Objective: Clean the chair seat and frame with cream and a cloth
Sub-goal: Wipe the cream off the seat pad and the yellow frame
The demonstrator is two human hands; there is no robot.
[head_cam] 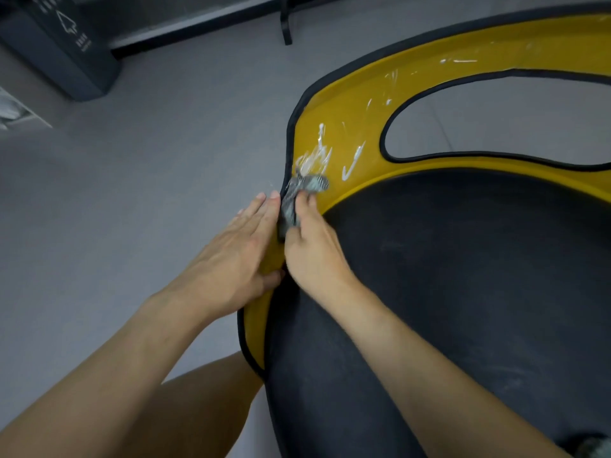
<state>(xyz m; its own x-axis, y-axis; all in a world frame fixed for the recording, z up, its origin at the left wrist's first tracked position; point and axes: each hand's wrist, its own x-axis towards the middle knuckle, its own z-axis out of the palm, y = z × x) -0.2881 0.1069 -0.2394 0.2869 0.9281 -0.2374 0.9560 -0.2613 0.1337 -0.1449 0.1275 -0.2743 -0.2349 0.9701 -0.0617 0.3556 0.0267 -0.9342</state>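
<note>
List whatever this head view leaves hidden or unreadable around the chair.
Chair legs: head view, hidden beneath the black seat.
Yellow frame: its far side is cut off by the right edge.
Cloth: mostly bunched under the right hand, so its size is unclear.
Left hand: palm hidden, pressed flat against the frame.
Grey object at the bottom right corner: blurred and cut off.
Print on the dark box: too small.

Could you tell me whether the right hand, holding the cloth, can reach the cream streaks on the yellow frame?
Probably yes: the right hand grips the cloth against the yellow frame, the cream streaks lie just beyond with nothing between, and the left hand rests aside.
</note>
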